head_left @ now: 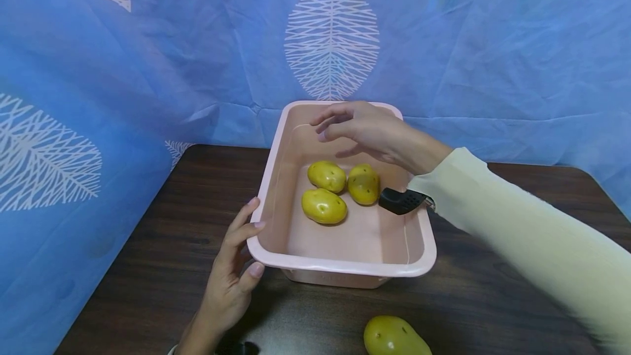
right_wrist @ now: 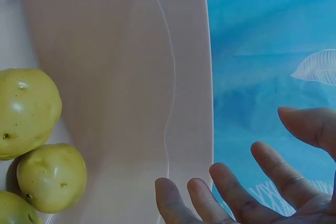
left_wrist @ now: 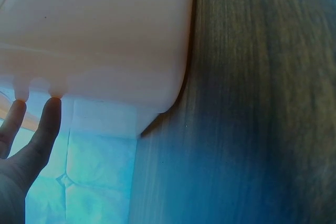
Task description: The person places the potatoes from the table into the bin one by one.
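Observation:
A pale pink plastic tub (head_left: 340, 265) stands on the table with three yellow potatoes inside: one at the back left (head_left: 327, 176), one at the right (head_left: 363, 184) and one in front (head_left: 323, 206). My left hand (head_left: 228, 278) is at the tub's front left corner, its fairly straight fingers touching the outer side by the rim. Two of its fingertips (left_wrist: 54, 100) meet the tub wall in the left wrist view. Over the far part of the tub hovers my right hand (head_left: 365, 130), fingers loosely spread and holding nothing. In the right wrist view, potatoes (right_wrist: 51, 178) lie off to the left of that hand.
Another yellow potato (head_left: 396, 337) lies on the dark wooden table (head_left: 162, 267) in front of the tub, cut off by the picture's lower edge. Behind the table hangs a blue cloth (head_left: 443, 43) with white leaf prints. A black device (head_left: 401, 200) sits at my right wrist.

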A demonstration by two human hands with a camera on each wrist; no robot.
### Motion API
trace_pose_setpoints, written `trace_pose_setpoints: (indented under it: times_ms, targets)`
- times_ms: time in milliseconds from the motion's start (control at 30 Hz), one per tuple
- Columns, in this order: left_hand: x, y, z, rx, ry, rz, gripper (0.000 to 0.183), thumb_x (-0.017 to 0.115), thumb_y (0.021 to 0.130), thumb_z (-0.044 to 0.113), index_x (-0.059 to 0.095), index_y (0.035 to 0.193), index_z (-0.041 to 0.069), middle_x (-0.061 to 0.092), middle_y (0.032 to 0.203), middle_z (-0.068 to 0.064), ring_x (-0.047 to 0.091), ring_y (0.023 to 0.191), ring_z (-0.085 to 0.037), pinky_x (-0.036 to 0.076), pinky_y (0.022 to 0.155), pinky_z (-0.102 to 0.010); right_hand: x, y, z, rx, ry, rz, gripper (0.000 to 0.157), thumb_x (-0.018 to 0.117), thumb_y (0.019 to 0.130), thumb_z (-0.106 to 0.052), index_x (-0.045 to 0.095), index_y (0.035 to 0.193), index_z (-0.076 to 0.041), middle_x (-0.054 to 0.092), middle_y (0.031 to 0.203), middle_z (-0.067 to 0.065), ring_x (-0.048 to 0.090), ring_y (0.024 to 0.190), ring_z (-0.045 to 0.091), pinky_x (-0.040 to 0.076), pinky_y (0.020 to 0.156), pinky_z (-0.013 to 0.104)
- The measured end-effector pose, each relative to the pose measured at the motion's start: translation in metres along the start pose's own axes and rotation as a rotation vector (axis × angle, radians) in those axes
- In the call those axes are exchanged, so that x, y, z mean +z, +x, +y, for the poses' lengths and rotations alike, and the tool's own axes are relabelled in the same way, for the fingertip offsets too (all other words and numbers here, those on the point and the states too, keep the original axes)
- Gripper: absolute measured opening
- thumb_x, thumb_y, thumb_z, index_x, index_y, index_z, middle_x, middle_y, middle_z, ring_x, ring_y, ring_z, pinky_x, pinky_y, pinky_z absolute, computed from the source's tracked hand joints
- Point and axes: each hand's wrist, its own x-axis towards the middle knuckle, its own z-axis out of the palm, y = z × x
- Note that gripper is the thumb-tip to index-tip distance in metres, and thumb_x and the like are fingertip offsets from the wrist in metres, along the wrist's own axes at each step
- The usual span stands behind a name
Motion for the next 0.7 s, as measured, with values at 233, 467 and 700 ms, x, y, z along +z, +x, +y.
trace_pose_setpoints:
  times_ms: [233, 467, 700]
  targets:
    - [0.0, 0.0, -0.001, 0.015, -0.007, 0.003, 0.054, 0.058, 0.086, -0.001, 0.046, 0.138, 0.01, 0.026, 0.162, -0.007, 0.03, 0.145, -0.031, 0.04, 0.093, -0.072, -0.002, -0.007, 0.003, -0.02, 0.015, -0.006, 0.036, 0.059, 0.095, -0.013, 0.059, 0.13, -0.017, 0.059, 0.132, 0.004, 0.055, 0.124, 0.023, 0.049, 0.099, 0.052]
    - [0.0, 0.0, -0.002, 0.01, -0.006, -0.004, 0.053, 0.057, 0.088, 0.001, 0.045, 0.139, 0.011, 0.024, 0.162, -0.006, 0.027, 0.145, -0.04, 0.038, 0.093, -0.076, -0.004, -0.015, 0.004, -0.033, 0.032, -0.004, 0.037, 0.06, 0.094, -0.012, 0.058, 0.131, -0.014, 0.057, 0.134, 0.006, 0.052, 0.127, 0.024, 0.05, 0.098, 0.052]
    - [-0.001, -0.001, -0.002, 0.014, -0.004, -0.007, 0.052, 0.057, 0.089, 0.001, 0.044, 0.139, 0.011, 0.024, 0.162, -0.006, 0.027, 0.144, -0.041, 0.038, 0.093, -0.075, -0.007, -0.022, 0.006, -0.046, 0.057, 0.01, 0.038, 0.061, 0.094, -0.011, 0.058, 0.131, -0.013, 0.057, 0.135, 0.005, 0.052, 0.126, 0.023, 0.051, 0.097, 0.05]
